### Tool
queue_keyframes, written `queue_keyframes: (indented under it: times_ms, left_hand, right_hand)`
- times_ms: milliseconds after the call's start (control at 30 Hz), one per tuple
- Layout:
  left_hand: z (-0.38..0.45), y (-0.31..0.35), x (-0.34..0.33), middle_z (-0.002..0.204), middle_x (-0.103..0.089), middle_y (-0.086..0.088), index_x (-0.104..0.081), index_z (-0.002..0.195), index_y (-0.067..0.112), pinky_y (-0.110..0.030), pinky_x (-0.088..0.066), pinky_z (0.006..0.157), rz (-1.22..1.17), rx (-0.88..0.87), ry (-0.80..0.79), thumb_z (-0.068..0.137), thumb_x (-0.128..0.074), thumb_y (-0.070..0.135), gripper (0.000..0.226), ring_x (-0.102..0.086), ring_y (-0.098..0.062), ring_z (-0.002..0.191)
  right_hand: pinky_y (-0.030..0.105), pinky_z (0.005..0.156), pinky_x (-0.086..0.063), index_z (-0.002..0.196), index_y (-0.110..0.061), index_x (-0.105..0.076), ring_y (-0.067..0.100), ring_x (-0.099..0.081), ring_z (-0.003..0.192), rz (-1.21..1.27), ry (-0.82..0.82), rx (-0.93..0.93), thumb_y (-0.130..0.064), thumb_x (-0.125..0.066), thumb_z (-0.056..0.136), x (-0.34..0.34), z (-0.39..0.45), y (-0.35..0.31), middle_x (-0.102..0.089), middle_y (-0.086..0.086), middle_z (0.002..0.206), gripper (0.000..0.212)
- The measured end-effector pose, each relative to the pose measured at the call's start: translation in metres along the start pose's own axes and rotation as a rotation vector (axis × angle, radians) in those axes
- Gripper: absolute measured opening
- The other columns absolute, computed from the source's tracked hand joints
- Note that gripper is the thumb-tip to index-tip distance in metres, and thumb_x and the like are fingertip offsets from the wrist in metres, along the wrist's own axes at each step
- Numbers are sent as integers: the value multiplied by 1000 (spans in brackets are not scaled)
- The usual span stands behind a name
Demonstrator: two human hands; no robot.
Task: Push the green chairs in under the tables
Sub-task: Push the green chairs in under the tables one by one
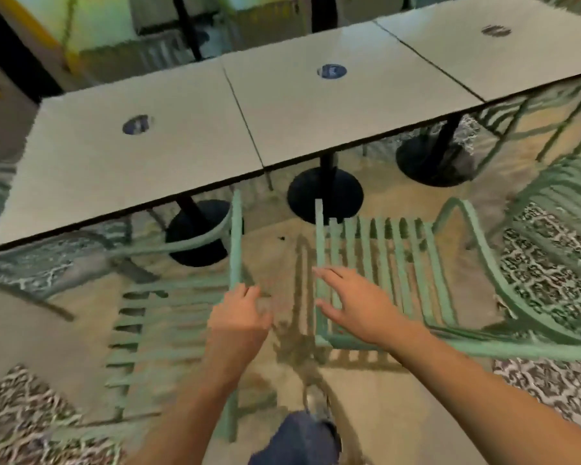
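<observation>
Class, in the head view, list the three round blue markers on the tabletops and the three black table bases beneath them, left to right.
Markers: left marker → middle marker → right marker. Bases: left base → middle base → right base.

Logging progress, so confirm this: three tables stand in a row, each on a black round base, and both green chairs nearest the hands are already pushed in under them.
Wrong on the chairs. The head view shows the left chair and right chair out on the floor, short of the tables. The black bases are as stated.

Both hands reach forward: left hand (240,317) seemingly half-curled, right hand (353,303) spread.
</observation>
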State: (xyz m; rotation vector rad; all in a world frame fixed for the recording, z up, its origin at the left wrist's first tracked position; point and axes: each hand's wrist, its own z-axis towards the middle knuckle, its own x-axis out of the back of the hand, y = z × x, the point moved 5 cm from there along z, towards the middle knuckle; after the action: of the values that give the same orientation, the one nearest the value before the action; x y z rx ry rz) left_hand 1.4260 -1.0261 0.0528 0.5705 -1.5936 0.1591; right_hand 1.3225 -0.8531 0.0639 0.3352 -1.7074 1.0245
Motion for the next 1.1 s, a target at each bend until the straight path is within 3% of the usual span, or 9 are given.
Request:
queue_keyframes:
  times_ms: [300, 433, 533, 567, 700, 800, 867, 967, 1100]
  left_hand:
    - [-1, -89, 5, 126, -55, -1, -54, 130, 18, -36, -44, 90, -241, 507, 45, 94, -51, 41, 42, -54, -24, 115]
    - [-26, -110, -8, 121, -61, 0, -56, 127, 20, -30, -46, 84, -667, 840, 60, 93, -55, 41, 40, -57, -17, 105]
    - [-33, -100, -26, 119, -63, 0, -59, 125, 20, -28, -47, 89, -765, 894, 18, 90, -61, 37, 39, -58, -15, 104]
    - [-33, -94, -33, 125, -61, 0, -57, 129, 20, -25, -45, 91, -760, 887, -13, 89, -62, 37, 44, -57, -15, 109]
    - [-31, -71, -62, 137, -50, 2, -45, 141, 22, -24, -40, 95, -667, 885, -169, 85, -60, 46, 63, -50, -17, 123]
    - [-35, -66, -78, 128, -56, 1, -46, 137, 25, -27, -46, 89, -599, 950, -195, 83, -57, 50, 60, -55, -17, 112]
    - [-39, -66, -85, 116, -63, 2, -51, 130, 30, -27, -48, 77, -567, 1035, -200, 82, -59, 49, 53, -61, -19, 103]
    - [-42, -69, -92, 103, -67, 1, -57, 119, 32, -28, -44, 66, -516, 1070, -229, 83, -59, 38, 37, -65, -21, 95]
    - [-46, -71, -94, 103, -67, 0, -58, 118, 30, -29, -46, 70, -494, 1054, -261, 82, -61, 38, 36, -65, -23, 95]
  right_hand:
    - [29, 104, -38, 147, -26, -31, 15, -45, 125, 16, -253, 248, -46, -49, 95, -57, 128, -50, -46, -4, 140, 59]
    - [31, 102, -41, 151, -21, -22, 16, -48, 124, 455, -310, -86, -44, -55, 93, -69, 173, -61, -45, 2, 143, 70]
    - [17, 86, -47, 149, -17, -22, 12, -52, 110, 807, -332, -278, -32, -58, 94, -81, 200, -67, -51, -1, 131, 67]
    - [22, 91, -47, 147, -18, -24, 14, -53, 114, 836, -302, -284, -31, -60, 92, -86, 210, -66, -51, 0, 134, 67]
    - [42, 118, -18, 153, -25, -14, 23, -17, 145, 210, -175, 111, -57, -55, 88, -88, 253, -67, -17, 5, 159, 83]
    - [50, 118, 4, 148, -31, -31, 19, -7, 148, -295, -462, 707, -83, -35, 77, -98, 259, -78, -23, 0, 158, 87]
    - [54, 115, 13, 142, -33, -42, 15, -16, 146, -479, -647, 907, -88, -30, 73, -105, 255, -71, -39, -6, 150, 89]
    - [58, 115, 9, 132, -36, -52, 14, -34, 138, -512, -612, 960, -91, -12, 67, -106, 250, -74, -53, -12, 136, 94]
    - [60, 115, 4, 130, -37, -52, 15, -34, 137, -550, -618, 930, -80, -28, 73, -106, 238, -82, -52, -14, 134, 75]
